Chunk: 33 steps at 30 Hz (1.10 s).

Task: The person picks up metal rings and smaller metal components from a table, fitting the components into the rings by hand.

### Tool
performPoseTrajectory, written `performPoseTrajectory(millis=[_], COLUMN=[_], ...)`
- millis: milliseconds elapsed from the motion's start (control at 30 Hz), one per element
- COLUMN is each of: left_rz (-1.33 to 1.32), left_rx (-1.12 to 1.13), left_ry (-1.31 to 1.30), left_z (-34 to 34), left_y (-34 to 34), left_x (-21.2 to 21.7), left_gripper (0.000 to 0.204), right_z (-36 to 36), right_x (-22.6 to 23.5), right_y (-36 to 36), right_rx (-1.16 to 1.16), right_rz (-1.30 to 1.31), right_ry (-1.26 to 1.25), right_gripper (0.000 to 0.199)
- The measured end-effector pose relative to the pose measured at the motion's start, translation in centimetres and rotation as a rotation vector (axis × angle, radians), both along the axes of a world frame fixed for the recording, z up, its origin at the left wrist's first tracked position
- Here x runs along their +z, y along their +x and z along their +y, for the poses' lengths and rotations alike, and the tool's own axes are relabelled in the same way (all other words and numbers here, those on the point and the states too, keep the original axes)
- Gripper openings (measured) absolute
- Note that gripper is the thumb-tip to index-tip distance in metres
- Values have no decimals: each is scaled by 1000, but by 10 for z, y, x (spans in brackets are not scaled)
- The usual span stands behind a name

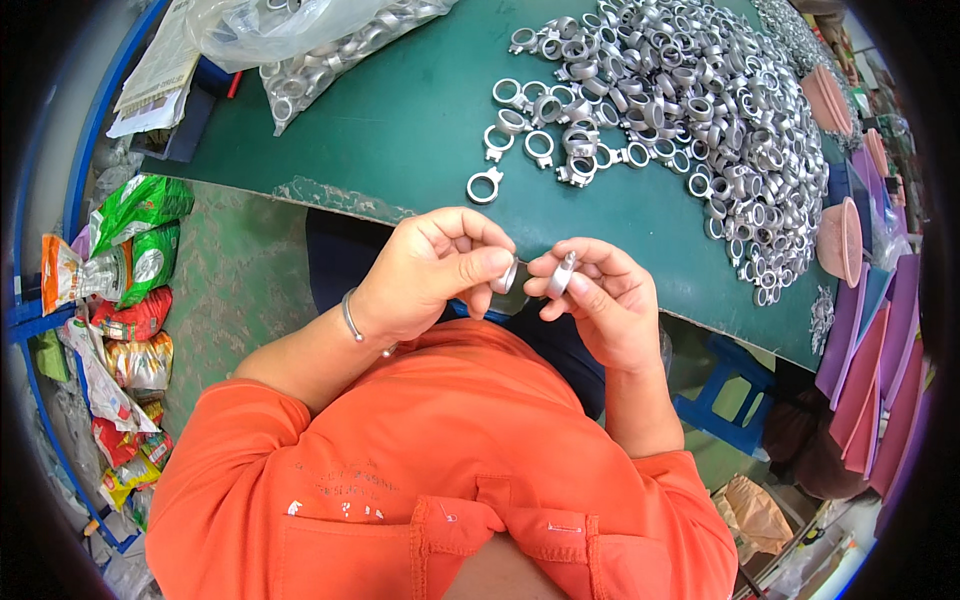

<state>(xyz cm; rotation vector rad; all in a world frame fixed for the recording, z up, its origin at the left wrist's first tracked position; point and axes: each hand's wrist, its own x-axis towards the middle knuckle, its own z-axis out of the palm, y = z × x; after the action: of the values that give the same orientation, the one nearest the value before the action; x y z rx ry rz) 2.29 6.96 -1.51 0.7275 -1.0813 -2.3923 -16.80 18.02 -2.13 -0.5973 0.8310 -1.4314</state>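
Green bench (420, 130) behind. Left hand (425, 275) pinches ring (507, 275); right hand (590, 300) pinches second ring (562, 272) beside it. Advice: keep faces square, grip firm.

Fingers of the left hand (425, 275) cover most of its ring (508, 276); the desk's (400, 130) far edge is cut off.

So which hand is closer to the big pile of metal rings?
Right. The right hand sits just below the pile of metal rings; the left hand is farther left.
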Motion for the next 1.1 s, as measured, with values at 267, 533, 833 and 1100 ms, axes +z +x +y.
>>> performPoseTrajectory(millis=[267, 533, 833, 1100], left_rz=[-334, -684, -10, 118], left_rx=[19, 315, 73, 0], left_ry=[-964, -1548, -436, -10], left_z=[20, -25, -27, -23], left_y=[3, -19, -14, -11], left_x=[-10, -6, -8, -7], left_gripper=[18, 34, 26, 34], right_z=[11, -47, -57, -32], right_x=[2, 8, -12, -7], right_y=[24, -3, -17, -12], right_rx=[-156, -470, -517, -499], right_rz=[1287, 1678, 1580, 533], right_ry=[-289, -305, -248, -84], right_gripper=[31, 34, 27, 19])
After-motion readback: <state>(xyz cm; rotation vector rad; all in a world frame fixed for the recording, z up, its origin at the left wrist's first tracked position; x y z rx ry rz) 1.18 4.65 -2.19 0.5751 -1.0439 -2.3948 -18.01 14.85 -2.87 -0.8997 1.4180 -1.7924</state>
